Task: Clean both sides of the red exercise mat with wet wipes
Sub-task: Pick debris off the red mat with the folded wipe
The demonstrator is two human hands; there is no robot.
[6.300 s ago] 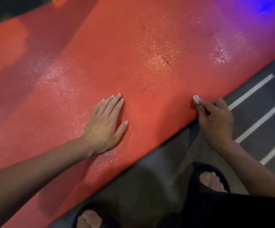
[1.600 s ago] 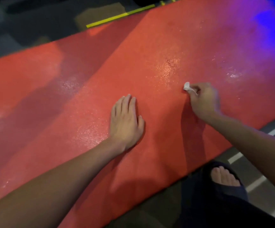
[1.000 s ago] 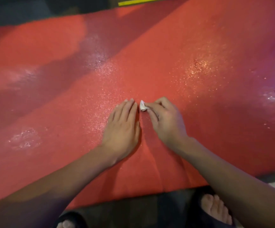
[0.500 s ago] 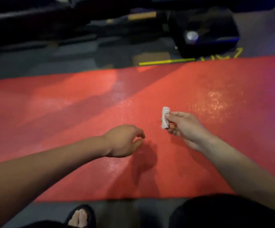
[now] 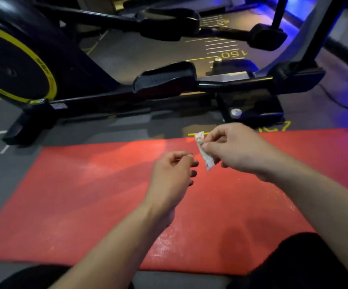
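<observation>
Mat [image 5: 85, 195] lies flat on the floor, its upper face glistening in patches, apparently wiped; underside unseen. Right hand [image 5: 237, 151] pinches a crumpled wipe [image 5: 204, 150] above it; left hand [image 5: 172, 174], loosely curled, holds nothing.

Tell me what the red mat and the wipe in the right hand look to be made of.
Red mat: probably foam or soft rubber, matte with a fine pebbled grain; wet patches glint near its front edge. Wipe: likely thin nonwoven cloth, whitish and crumpled into a limp twisted strip, pinched by the right hand. Neither material is certain from looks alone.
</observation>
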